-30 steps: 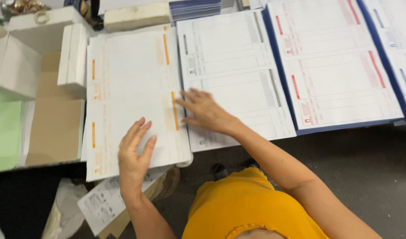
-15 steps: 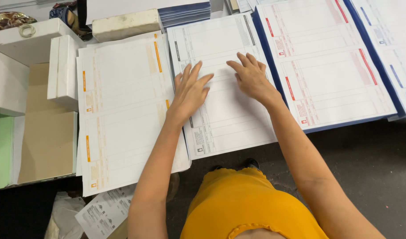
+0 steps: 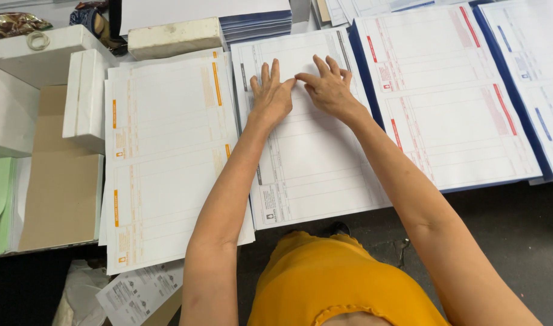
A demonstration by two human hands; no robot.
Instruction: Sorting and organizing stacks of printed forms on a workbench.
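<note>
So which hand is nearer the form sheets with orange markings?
Left. The left hand lies on the grey-printed sheet just beside the orange-marked sheets; the right hand lies farther along.

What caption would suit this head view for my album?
Both hands, left hand and right hand, press flat on the grey-printed form between orange and red ones.

Dark grey floor (image 3: 518, 241) under even light

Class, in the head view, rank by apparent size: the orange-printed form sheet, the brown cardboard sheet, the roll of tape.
1. Orange-printed form sheet, largest.
2. Brown cardboard sheet, partly covered, so its full size is unsure.
3. Roll of tape, smallest.
</note>
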